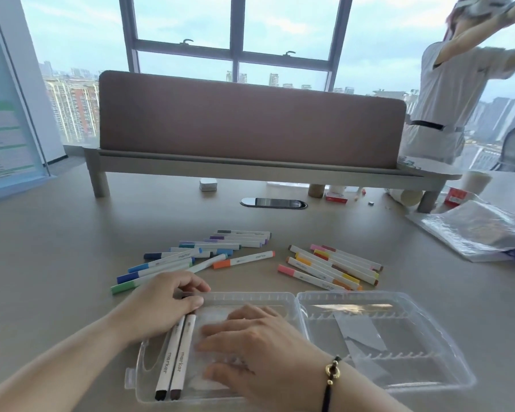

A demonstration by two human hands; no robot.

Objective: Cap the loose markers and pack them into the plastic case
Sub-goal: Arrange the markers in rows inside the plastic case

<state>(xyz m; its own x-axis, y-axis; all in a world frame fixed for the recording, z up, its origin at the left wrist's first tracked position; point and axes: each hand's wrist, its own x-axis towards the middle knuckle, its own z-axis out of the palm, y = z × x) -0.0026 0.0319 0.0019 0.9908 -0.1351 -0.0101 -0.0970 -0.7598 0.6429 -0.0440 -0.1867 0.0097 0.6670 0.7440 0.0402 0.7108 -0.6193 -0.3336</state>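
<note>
A clear plastic case (399, 379) lies open at the table's near edge, its two halves side by side. Two capped white markers (176, 361) lie side by side in its left half, one with a black end, one brown. My left hand (164, 304) rests over their far ends, fingers touching them. My right hand (250, 346) lies flat in the left half beside the markers, fingers spread, holding nothing. Behind the case lie a group of blue, green and purple markers (191, 257), one orange marker (244, 259), and a group of warm-coloured markers (333, 267).
A pink desk divider (250, 120) on a raised shelf crosses the back of the table. A plastic bag (473, 230) lies at the right. Small boxes and cups stand under the shelf. A person (446, 93) stands at the far right.
</note>
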